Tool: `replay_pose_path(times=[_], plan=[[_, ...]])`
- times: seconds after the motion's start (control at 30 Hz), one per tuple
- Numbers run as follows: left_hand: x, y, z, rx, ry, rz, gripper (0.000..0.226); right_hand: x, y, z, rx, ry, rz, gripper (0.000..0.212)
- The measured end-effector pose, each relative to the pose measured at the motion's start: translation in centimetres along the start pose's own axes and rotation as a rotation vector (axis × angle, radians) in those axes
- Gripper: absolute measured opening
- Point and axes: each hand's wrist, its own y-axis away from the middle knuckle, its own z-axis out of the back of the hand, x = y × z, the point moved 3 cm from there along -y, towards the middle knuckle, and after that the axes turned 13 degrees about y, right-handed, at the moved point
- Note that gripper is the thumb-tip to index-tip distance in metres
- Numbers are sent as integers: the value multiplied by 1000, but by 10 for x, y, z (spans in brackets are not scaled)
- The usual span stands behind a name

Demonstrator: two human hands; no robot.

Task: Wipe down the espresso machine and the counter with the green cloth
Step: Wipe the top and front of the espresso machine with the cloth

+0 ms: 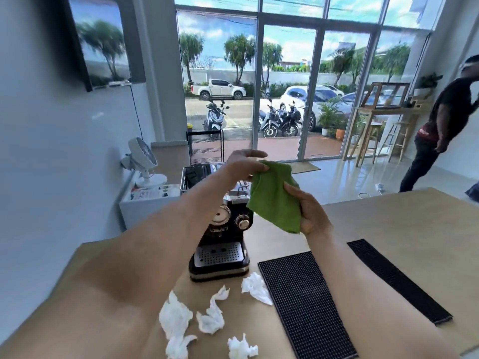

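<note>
The soft green square cloth (pixel 274 200) hangs in mid-air at the centre of the frame, held between both hands and touching nothing else. Its long axis runs from upper left to lower right. The left hand (pixel 243 164) has its grip pinched on the upper corner. The right hand (pixel 315 213) has its grip curled round the lower right edge, thumb laid across the front of the fabric. The black and steel espresso machine (pixel 220 244) stands just below and left of the cloth, on the pale wooden table (pixel 388 229). The left hand is over its top and nearer to it, though the right hand looks to have the fuller hold for wiping, so the coming move likely runs down and leftward. Crumpled white tissues (pixel 176 317) lie in front of the machine, and a black ribbed rubber mat (pixel 303 301) lies to its right.
</note>
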Motion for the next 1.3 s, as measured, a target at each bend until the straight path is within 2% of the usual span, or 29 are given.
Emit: replay_pose_path(times=[0.1,0.17,0.27,0.33,0.4,0.47,0.53,0.6,0.7,0.8,0.87,0.9,0.97,1.03,1.17,1.3], plan=[[-14,-4,52,-208,-85,-89,36,14,-36,-5,-48,103,-43,24],[-15,-6,98,-441,-111,-125,24,27,-63,-5,-101,121,-56,23],[-4,2,154,-751,-183,-69,7,47,-102,-10,-167,105,-14,15],[10,8,172,-842,-155,-23,5,55,-129,-16,-232,132,8,11],[27,5,179,-832,-126,51,2,53,-156,-26,-290,217,-20,18],[43,-2,181,-797,-109,132,21,46,-182,-38,-314,334,-25,22],[52,-6,178,-782,-108,190,50,36,-207,-54,-307,463,4,11],[60,-14,177,-770,-72,210,60,28,-227,-72,-268,692,36,18],[71,-19,174,-747,-41,266,58,7,-251,-97,-102,1093,0,14],[79,-25,177,-692,-1,290,49,-19,-283,-108,79,1343,-14,10],[81,-28,180,-695,32,265,38,-27,-288,-120,138,1463,-14,17],[81,-29,181,-703,40,258,40,-30,-285,-128,166,1515,-18,26],[82,-29,182,-693,62,247,42,-33,-278,-139,211,1585,-27,48],[82,-29,183,-690,77,237,43,-35,-272,-144,250,1640,-22,59],[81,-26,185,-673,54,237,43,-32,-267,-142,308,1635,10,46],[80,-25,186,-670,32,240,39,-25,-257,-131,286,1635,66,37]])
